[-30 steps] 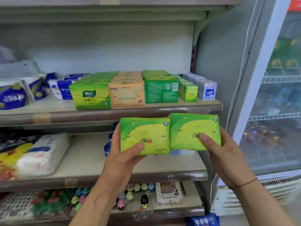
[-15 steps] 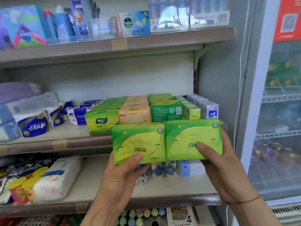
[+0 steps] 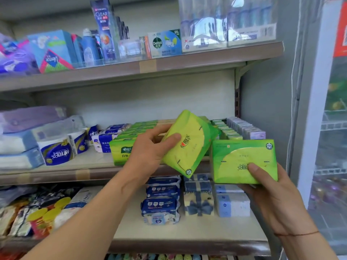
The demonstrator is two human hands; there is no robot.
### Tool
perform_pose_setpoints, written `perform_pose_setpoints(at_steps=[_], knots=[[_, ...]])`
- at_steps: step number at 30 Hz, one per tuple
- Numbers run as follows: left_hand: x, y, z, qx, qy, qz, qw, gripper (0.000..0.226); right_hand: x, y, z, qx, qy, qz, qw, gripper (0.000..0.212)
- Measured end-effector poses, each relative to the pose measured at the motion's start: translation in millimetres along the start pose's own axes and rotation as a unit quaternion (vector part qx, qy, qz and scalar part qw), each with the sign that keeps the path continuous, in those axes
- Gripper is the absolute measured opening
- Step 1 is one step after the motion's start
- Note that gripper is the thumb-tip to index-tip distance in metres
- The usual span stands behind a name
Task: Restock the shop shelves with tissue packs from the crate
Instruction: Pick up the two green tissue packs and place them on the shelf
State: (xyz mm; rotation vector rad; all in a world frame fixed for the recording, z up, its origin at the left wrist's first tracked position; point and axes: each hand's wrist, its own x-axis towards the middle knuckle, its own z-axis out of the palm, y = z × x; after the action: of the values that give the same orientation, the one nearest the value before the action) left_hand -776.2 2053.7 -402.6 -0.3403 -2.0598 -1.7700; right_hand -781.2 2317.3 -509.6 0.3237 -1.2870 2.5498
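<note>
Since half a second ago the left tissue pack (image 3: 189,145) has swung out of line with its twin: then the two lay level, edge to edge, and now it is tipped steeply, one corner high and the opposite corner low, lifted in front of the middle shelf (image 3: 90,167). The view has also risen, so more of the upper shelf (image 3: 187,61) shows.

The left hand (image 3: 150,156) grips that tilted pack, thumb pressed on its printed face and the fingers (image 3: 161,128) curled round its upper edge and behind it. Just beyond those fingers stand rows of green tissue packs (image 3: 122,152) already on the middle shelf, running back toward the wall; farther to their left sit blue-wrapped toilet rolls (image 3: 56,152).

The right hand (image 3: 272,194) holds the right tissue pack (image 3: 244,160) level and facing the camera, thumb on the front and fingers (image 3: 244,187) cupped under its bottom edge. This pack sits lower than the other, its left edge next to the tilted pack's lower side; whether the two touch I cannot tell. A thin red thread (image 3: 296,234) circles the right wrist.

Below both sets of fingers, on the lower shelf (image 3: 187,235), are blue wipes packs (image 3: 161,201), boxes printed with bows (image 3: 199,200) and pale blue packs (image 3: 232,204). Well above the fingers the upper shelf carries a shampoo bottle (image 3: 103,30) and a Dettol box (image 3: 165,43). To the right of the right-hand fingers stands a glass-fronted fridge (image 3: 319,128).
</note>
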Motion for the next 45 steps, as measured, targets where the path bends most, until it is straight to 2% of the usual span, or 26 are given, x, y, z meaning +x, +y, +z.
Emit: perform_pose_setpoints(at_steps=[3,6,8,10,12,14,16,20,23,25,31,32,34,36,37,39,40,43,45], knots=[[-3.9,1.9,1.4,0.004,-0.026,0.001,1.0,0.027,-4.0,5.4,9.7,0.031,-0.002,0.013,0.999,0.055],[-11.1,-5.3,1.0,-0.055,-0.114,-0.065,0.99,0.05,-10.0,7.8,19.8,0.064,0.012,0.011,0.998,0.057],[-12.9,-8.0,-1.4,-0.074,-0.163,-0.067,0.982,0.071,-12.4,6.3,24.1,0.083,0.018,0.01,0.996,0.058],[-10.6,-4.8,-0.7,-0.021,-0.137,-0.029,0.99,0.082,-13.7,3.3,26.8,0.092,0.025,0.007,0.995,0.058],[0.3,2.4,2.5,0.037,-0.069,-0.008,0.997,0.079,-12.1,-1.1,29.1,0.085,0.037,0.0,0.996,0.059],[18.7,8.0,2.7,0.051,-0.011,-0.022,0.998,0.079,-7.8,-5.8,33.0,0.053,0.042,-0.015,0.998,0.057],[43.5,6.7,-2.3,0.025,0.01,-0.037,0.999,0.078,-2.4,-12.9,40.0,0.016,0.035,-0.03,0.999,0.052],[102.8,-1.7,-6.1,0.028,0.014,-0.029,0.999,0.041,11.5,-22.3,46.9,-0.013,0.023,-0.035,0.999,0.04],[154.1,-12.1,-4.9,0.054,0.031,-0.009,0.998,0.042,27.0,-15.6,42.5,-0.008,0.033,-0.014,0.999,0.039],[187.3,-20.8,-1.5,0.079,0.047,-0.003,0.996,0.043,35.8,-7.2,38.7,0.006,0.047,-0.004,0.999,0.045],[286.0,-44.2,27.1,0.113,0.04,0.007,0.993,0.04,61.1,6.9,37.5,0.005,0.05,0.0,0.999,0.093],[301.3,-51.2,32.4,0.112,0.038,0.0,0.993,0.038,65.5,7.0,38.1,0.003,0.05,0.004,0.999,0.094],[326.0,-67.4,43.1,0.119,0.034,-0.02,0.992,0.032,75.3,8.3,35.1,0.018,0.042,0.008,0.999,0.072],[345.7,-82.0,51.7,0.13,0.026,-0.043,0.99,0.032,82.6,8.4,34.1,0.027,0.037,0.015,0.999,0.065],[355.2,-88.3,54.3,0.139,0.021,-0.049,0.989,0.032,87.2,8.9,32.8,0.025,0.029,0.017,0.999,0.071],[372.3,-97.5,55.6,0.155,0.013,-0.054,0.986,0.031,95.8,7.9,35.0,0.0,0.016,0.022,1.0,0.097],[379.7,-101.1,55.3,0.16,0.011,-0.054,0.986,0.032,99.2,7.0,36.4,-0.012,0.028,0.024,0.999,0.1],[396.4,-109.6,57.8,0.192,0.007,-0.048,0.98,0.035,110.2,4.5,32.2,-0.004,0.045,0.011,0.999,0.069],[402.4,-112.8,61.6,0.217,-0.009,-0.046,0.975,0.039,113.7,2.8,30.6,-0.002,0.06,0.009,0.998,0.063]])
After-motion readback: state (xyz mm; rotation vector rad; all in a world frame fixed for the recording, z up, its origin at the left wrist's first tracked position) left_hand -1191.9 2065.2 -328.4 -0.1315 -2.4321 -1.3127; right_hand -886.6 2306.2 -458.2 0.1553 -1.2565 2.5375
